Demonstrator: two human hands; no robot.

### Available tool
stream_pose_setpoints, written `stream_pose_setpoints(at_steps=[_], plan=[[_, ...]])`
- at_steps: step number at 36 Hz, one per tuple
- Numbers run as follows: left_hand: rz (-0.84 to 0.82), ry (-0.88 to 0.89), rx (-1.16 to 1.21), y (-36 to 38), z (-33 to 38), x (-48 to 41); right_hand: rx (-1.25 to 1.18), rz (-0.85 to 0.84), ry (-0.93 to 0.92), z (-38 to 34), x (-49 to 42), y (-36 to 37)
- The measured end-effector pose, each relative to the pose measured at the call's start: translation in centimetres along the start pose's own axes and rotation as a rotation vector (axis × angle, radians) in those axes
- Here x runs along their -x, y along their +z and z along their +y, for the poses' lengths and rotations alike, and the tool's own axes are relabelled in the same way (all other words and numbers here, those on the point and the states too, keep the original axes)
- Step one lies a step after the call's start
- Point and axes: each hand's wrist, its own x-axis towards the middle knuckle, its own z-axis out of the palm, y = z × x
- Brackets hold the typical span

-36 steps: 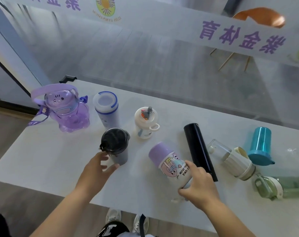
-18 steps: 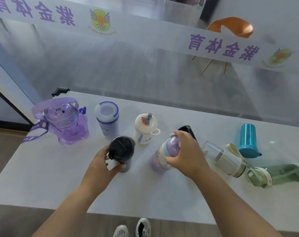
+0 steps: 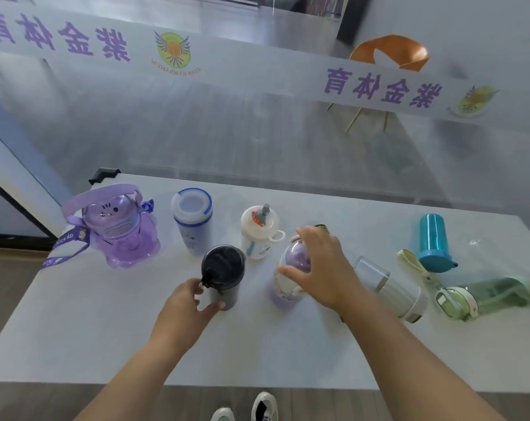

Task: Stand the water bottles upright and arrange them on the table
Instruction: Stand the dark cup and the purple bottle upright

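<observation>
Right hand [image 3: 321, 268] clasps the purple-lidded cartoon-print bottle [image 3: 288, 281] near its cap; left hand [image 3: 186, 311] pinches the dark-lidded grey tumbler [image 3: 222, 278] — smooth, probably slippery.

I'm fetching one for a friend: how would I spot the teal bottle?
Start at the white table and go to its far right end. The teal bottle stands there inverted, cap down, just behind the green bottle lying on its side. No other bottle is teal.

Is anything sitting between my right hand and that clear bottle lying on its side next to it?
Nothing visible. The right hand rests on the upright purple-capped bottle, and the clear bottle lies just to its right, with only bare table between them.
</observation>
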Motion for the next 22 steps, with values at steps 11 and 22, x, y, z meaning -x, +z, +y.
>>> stream_pose_setpoints(at_steps=[11, 22], plan=[[-0.216, 0.013, -0.338, 3.2, 0.0, 2.9, -0.013, 0.288, 0.018, 5.4, 5.3, -0.9], [-0.219, 0.131, -0.340, 10.5, 5.2, 5.7, 0.039, 0.026, 0.180, 15.9, 10.7, -2.6]])
